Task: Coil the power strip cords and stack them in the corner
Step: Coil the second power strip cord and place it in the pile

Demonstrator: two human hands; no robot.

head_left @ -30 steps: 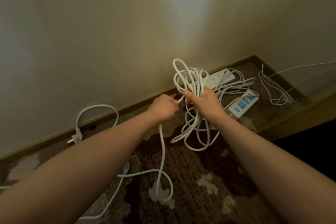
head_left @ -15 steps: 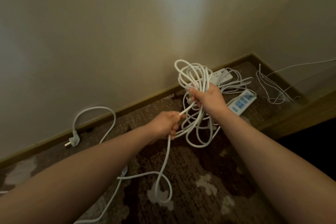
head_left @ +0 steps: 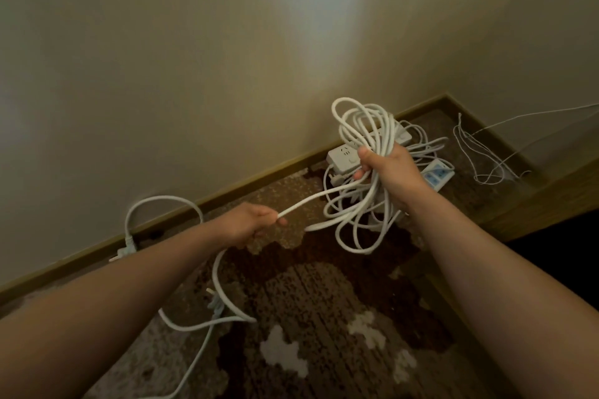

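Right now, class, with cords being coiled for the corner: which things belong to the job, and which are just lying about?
Part of the job:
- coil of white cord gripped by the right hand
- loose cord pinched by the left hand
- white power strip
- blue-socket power strip
- plug by the skirting

Just lying about:
- thin wire
- patterned carpet

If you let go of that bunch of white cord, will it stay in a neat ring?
Probably not. The cord bundle the right hand grips hangs in loose, uneven loops, so it looks floppy and would likely sprawl. The strand the left hand pinches sags toward the carpet, suggesting it bends easily.
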